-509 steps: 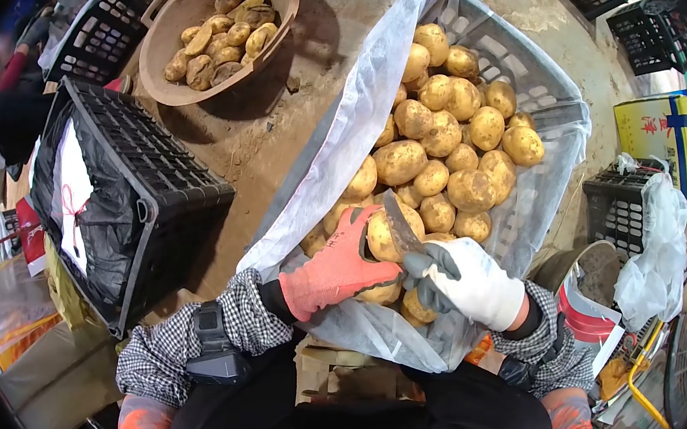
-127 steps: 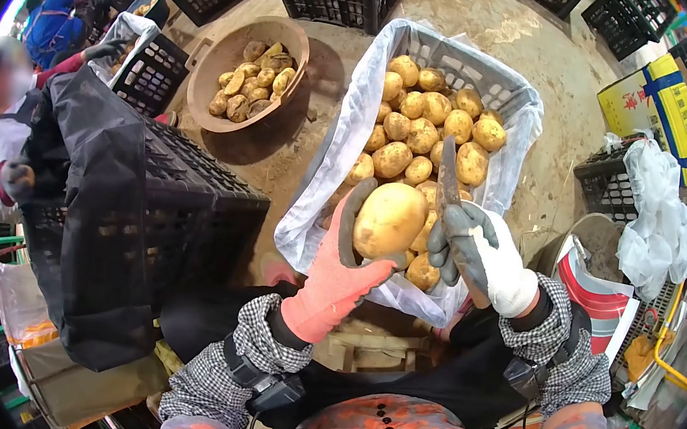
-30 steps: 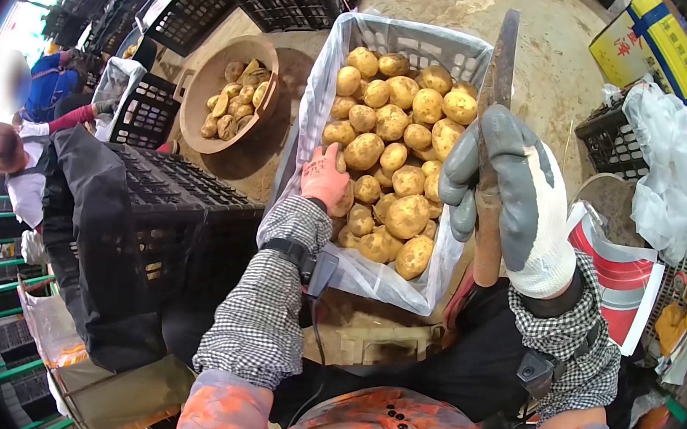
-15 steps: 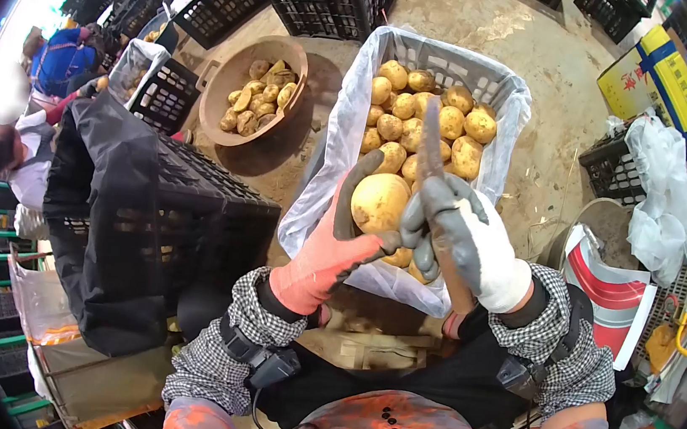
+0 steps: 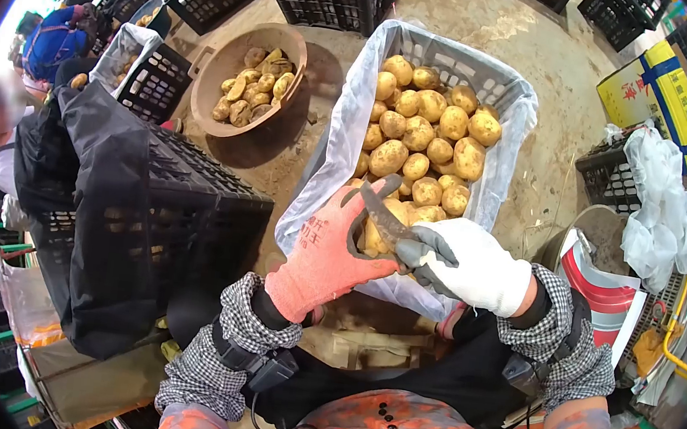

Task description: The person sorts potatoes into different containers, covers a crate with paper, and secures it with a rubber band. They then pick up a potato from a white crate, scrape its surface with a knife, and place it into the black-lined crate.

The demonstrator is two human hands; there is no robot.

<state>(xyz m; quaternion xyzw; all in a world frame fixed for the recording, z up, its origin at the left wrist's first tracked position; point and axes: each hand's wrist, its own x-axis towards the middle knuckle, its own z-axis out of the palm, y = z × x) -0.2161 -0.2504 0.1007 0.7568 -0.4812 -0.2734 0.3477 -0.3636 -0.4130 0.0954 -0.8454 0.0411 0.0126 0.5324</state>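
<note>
My left hand (image 5: 327, 251), in a pink glove with a dark grey palm, curls round a potato (image 5: 374, 240), which the blade and fingers partly hide. Gripped in my right hand (image 5: 473, 267), gloved in white with grey fingers, is a knife (image 5: 379, 215). Its dirty brown blade points up and left, across the potato and close to my left fingers. Just beyond both hands, several yellow-brown potatoes (image 5: 420, 132) fill a crate (image 5: 516, 124) lined with thin white sheeting.
A brown basin (image 5: 210, 119) of potatoes and cut pieces stands left of the crate. Black crates (image 5: 210, 191) draped with dark cloth are on my left. At right are a bucket (image 5: 586, 229), clear plastic bags (image 5: 662, 208) and a yellow box (image 5: 678, 104). Another person (image 5: 57, 50) sits at far left.
The knife has swung from upright to slanting left across the potato, and my right hand has turned with it. My left hand and its potato have come lower.
</note>
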